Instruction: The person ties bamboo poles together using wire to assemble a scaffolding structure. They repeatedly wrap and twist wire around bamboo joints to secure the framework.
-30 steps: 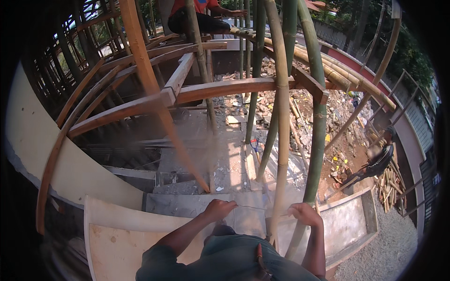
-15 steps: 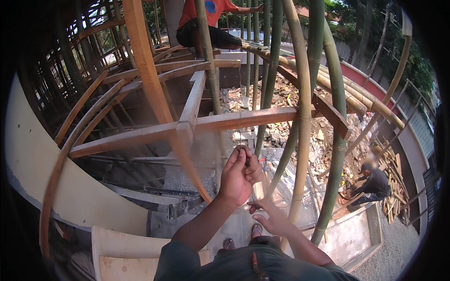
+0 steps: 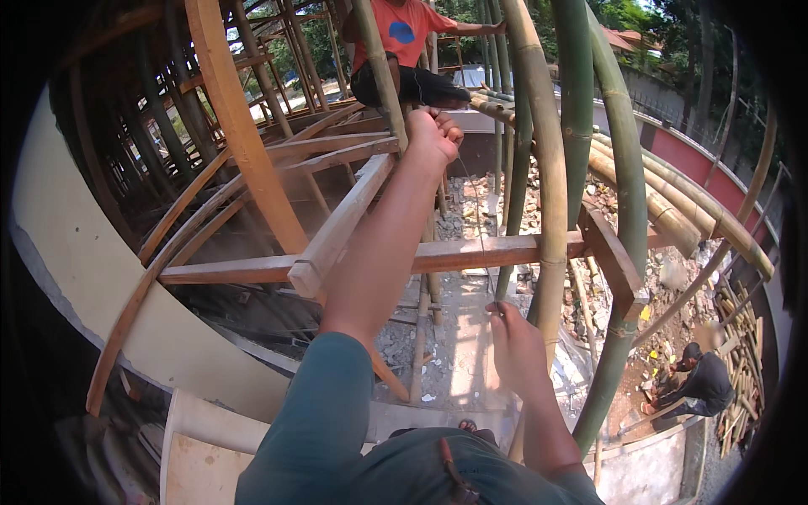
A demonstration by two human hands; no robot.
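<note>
My left hand (image 3: 436,136) is raised at arm's length, closed around a thin wire (image 3: 474,198). From it the wire runs down in front of the horizontal wooden beam (image 3: 471,255) toward my right hand (image 3: 515,341). My right hand is lower and nearer, its thumb and fingertips pinched together at the wire's lower part. The left fist is close to an upright bamboo pole (image 3: 383,71); I cannot tell whether it touches. My left forearm passes in front of a pale timber (image 3: 345,220) joined to the beam.
A person in a red shirt (image 3: 412,38) sits on the framing ahead. Green and tan bamboo poles (image 3: 550,168) stand at the right. A slanting wooden post (image 3: 240,126) is at the left. Another person (image 3: 694,383) crouches low right beside piled wood (image 3: 745,370); rubble (image 3: 471,206) lies below.
My left hand has gone up and forward, and my right hand has risen and moved right. They are farther apart, with the wire stretched between them. The view has tilted up.
</note>
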